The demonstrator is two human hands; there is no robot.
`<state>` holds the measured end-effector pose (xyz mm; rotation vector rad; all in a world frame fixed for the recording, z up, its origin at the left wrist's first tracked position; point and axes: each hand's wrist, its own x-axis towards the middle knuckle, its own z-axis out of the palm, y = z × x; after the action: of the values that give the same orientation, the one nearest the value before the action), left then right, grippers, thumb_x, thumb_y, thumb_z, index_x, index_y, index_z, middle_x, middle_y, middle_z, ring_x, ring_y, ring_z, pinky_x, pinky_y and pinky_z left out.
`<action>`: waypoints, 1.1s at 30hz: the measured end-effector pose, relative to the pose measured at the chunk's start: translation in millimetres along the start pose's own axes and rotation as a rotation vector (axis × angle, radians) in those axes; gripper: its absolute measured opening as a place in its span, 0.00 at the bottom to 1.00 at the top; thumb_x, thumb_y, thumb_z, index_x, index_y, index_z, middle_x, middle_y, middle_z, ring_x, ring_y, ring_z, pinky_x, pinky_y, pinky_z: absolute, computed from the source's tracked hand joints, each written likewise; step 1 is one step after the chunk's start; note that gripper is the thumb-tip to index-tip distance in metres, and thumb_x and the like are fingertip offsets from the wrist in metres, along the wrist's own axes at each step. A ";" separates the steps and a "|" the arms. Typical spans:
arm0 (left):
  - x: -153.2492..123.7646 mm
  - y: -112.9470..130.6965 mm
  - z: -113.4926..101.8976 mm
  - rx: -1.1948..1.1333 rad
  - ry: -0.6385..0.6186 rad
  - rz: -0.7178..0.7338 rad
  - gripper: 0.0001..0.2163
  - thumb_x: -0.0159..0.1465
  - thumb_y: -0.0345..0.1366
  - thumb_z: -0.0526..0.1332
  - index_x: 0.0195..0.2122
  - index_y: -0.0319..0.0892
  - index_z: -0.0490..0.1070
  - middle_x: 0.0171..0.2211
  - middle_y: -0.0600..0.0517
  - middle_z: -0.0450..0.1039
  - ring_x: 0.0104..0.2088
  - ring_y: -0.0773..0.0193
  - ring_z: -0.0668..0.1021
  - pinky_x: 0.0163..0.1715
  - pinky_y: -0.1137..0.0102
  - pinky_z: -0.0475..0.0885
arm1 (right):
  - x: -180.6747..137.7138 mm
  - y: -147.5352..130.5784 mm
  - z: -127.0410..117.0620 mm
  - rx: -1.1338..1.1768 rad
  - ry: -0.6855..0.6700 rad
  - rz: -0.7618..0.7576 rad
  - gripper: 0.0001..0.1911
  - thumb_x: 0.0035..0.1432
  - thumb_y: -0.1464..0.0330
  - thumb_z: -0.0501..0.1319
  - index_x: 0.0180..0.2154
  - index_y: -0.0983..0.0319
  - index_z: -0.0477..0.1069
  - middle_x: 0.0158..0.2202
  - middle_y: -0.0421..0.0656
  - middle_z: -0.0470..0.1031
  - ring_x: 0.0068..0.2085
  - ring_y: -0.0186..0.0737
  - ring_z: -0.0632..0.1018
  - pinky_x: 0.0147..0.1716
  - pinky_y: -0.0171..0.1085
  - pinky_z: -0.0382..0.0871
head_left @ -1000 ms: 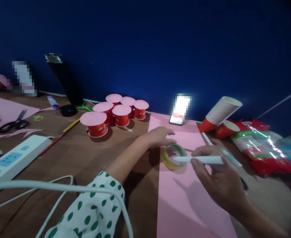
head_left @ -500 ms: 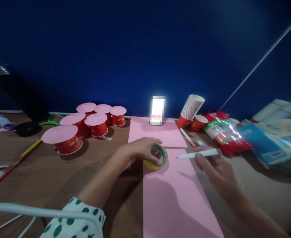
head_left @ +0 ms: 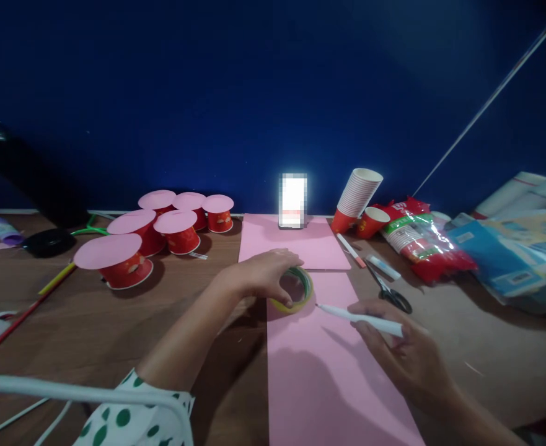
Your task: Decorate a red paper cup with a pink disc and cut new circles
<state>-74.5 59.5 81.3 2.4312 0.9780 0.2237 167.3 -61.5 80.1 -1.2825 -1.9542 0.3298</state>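
Note:
My left hand (head_left: 270,275) grips a roll of tape (head_left: 306,297), green inside and yellow outside, which lies flat at the far left corner of a pink sheet of paper (head_left: 328,384). Between the fingers of my right hand (head_left: 403,347) is a white marker (head_left: 361,318), uncapped. Its dark tip points left, just short of the tape's right side and over the paper. Behind that sheet lies more pink paper (head_left: 291,251), with a lit phone (head_left: 293,201) propped upright at its back edge, its screen blurred out.
Several red paper cups topped with pink discs (head_left: 176,232) stand at left. To the right are stacked cups (head_left: 357,198), a single cup (head_left: 374,222), scissors (head_left: 391,296), a marker cap-end pen (head_left: 351,250), a glue stick (head_left: 383,267), a red plastic packet (head_left: 424,238) and a blue package (head_left: 500,260).
My right hand has moved down and slightly left, bringing the marker tip nearer the tape roll. The scissors now show behind it. My left hand still grips the tape.

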 end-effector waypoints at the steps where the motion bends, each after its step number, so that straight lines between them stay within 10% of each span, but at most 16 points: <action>1: 1.4 0.5 2.0 0.007 -0.002 0.012 0.31 0.46 0.40 0.71 0.52 0.42 0.67 0.54 0.46 0.68 0.54 0.51 0.70 0.49 0.66 0.66 | -1.3 -0.2 0.4 -0.003 0.010 -0.004 0.05 0.60 0.69 0.57 0.38 0.59 0.70 0.32 0.39 0.76 0.31 0.34 0.78 0.29 0.28 0.70; 13: 6.1 12.3 -2.0 0.104 -0.079 -0.092 0.32 0.47 0.40 0.71 0.54 0.40 0.66 0.51 0.46 0.71 0.49 0.54 0.73 0.45 0.70 0.66 | 7.2 -38.5 38.3 -0.317 -0.317 -0.806 0.15 0.66 0.64 0.52 0.41 0.68 0.71 0.25 0.44 0.73 0.26 0.41 0.71 0.26 0.40 0.63; 33: 3.6 13.5 -2.5 0.173 -0.053 -0.088 0.29 0.49 0.41 0.69 0.53 0.42 0.67 0.47 0.45 0.74 0.45 0.51 0.76 0.40 0.66 0.71 | 31.6 -30.9 118.3 -0.524 -0.228 -0.764 0.15 0.62 0.69 0.54 0.43 0.73 0.72 0.32 0.55 0.76 0.33 0.49 0.76 0.32 0.45 0.69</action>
<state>-64.6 54.6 90.2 2.5277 1.1191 0.0454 55.8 -26.6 32.3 -0.6987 -2.6609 -0.4622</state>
